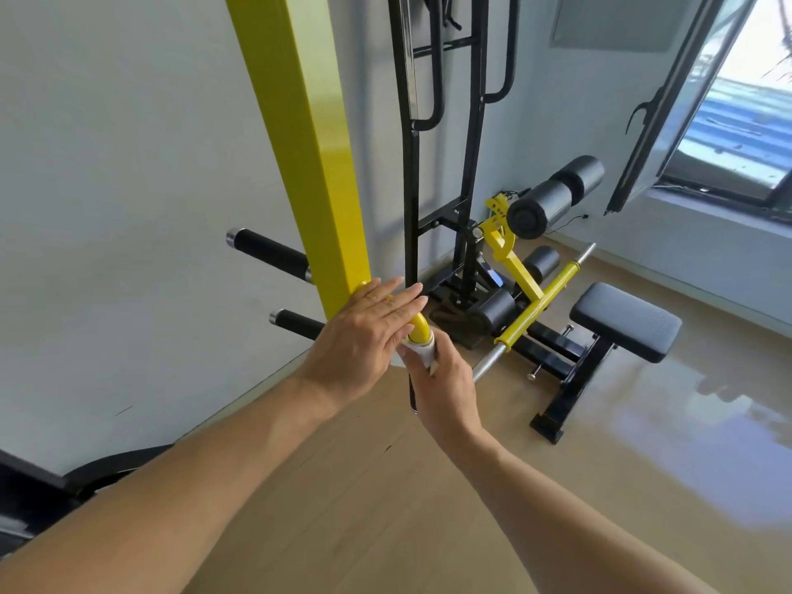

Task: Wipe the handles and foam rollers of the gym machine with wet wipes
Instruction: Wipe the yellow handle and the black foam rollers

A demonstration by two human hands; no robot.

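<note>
Wet wipe (422, 351), white and bunched, wrapped round the top of a black handle (412, 394) just below the yellow post (313, 156), right at the curved yellow tube end (419, 327) (handle itself mostly hidden). Right hand (445, 390) clenched round wipe and handle beneath the post's foot; left hand (364, 336) flat with straight fingers, resting against the post's lower end and the tube, grasping nothing. Right of the post: foam rollers (553, 199), a yellow bar (535, 304), a padded seat (628, 321); left of it, two black pegs (270, 252).
</note>
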